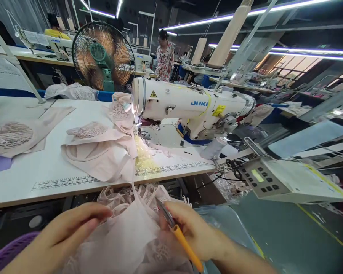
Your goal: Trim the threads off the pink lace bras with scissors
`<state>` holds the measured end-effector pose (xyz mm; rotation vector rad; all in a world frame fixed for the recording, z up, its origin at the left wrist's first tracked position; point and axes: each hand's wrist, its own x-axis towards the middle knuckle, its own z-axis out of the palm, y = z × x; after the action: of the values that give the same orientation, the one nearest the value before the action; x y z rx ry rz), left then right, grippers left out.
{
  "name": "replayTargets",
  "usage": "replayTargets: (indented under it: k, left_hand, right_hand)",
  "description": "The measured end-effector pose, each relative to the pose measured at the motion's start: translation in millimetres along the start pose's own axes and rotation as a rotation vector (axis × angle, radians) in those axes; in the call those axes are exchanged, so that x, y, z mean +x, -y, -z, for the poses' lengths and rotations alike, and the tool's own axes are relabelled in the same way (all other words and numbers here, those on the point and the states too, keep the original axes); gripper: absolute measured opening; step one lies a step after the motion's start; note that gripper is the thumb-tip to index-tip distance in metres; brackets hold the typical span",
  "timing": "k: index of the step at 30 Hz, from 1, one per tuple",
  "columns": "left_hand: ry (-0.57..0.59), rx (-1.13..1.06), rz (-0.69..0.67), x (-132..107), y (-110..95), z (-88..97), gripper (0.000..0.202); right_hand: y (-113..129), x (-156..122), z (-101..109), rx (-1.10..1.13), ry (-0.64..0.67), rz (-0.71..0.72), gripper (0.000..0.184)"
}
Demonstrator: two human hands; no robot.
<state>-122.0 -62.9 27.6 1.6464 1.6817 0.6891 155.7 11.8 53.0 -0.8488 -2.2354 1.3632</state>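
A pale pink bra (122, 236) hangs in front of me, blurred at the bottom, its narrow strap running up to the table edge. My left hand (65, 232) grips its left side, fingertips partly hidden in the cloth. Closed in my right hand (191, 228) are orange-handled scissors (185, 245), their metal blades pointing up and left beside the cloth. More pale straps and lace (117, 198) bunch just beyond both hands. On the table, bra pieces (100, 156) with lace panels lie left of the sewing machine (171, 99), one reaching its needle area.
The white tabletop (25, 182) has a printed ruler along its front edge. A control box (263, 177) stands at right. A purple basket (11, 253) is at lower left, a clear plastic bin (228, 217) at lower right. Behind are a fan (103, 53) and a standing person (165, 57).
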Motion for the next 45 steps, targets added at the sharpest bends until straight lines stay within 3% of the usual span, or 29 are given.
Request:
replayTargets:
  k: [4,8,11,15,19,22,26,34,45]
  left_hand:
    - [0.303,-0.128,-0.048,41,-35,-12.6,0.032]
    - [0.451,-0.403,0.024,49,-53,-23.8,0.032]
    - [0.381,-0.521,0.153,42,-48,-35.5,0.034]
    - [0.315,-0.562,0.297,35,-41,-46.5,0.035]
    - [0.302,-0.548,0.331,36,-42,-47.9,0.034]
    - [0.336,-0.531,0.306,38,-43,-47.2,0.033]
    - [0.353,-0.486,0.288,40,-41,-46.8,0.032]
    - [0.349,-0.439,0.274,39,-39,-42.0,0.030]
    - [0.377,-0.537,0.323,39,-37,-41.1,0.034]
  right_hand:
    - [3,-3,-3,0.020,-0.002,0.124,0.021]
    - [1,-5,2,0.129,0.061,0.107,0.019]
    - [-4,1,21,0.187,0.162,0.054,0.031]
    - [-16,21,59,-0.051,0.383,0.053,0.057]
    - [-30,41,77,-0.258,0.698,-0.007,0.055]
    - [-32,50,75,-0.297,0.799,-0.089,0.049]
    - [-28,59,67,-0.308,0.843,-0.092,0.045]
    - [-17,75,67,-0.344,0.794,-0.154,0.044]
    - [-12,81,64,-0.405,0.821,-0.081,0.040]
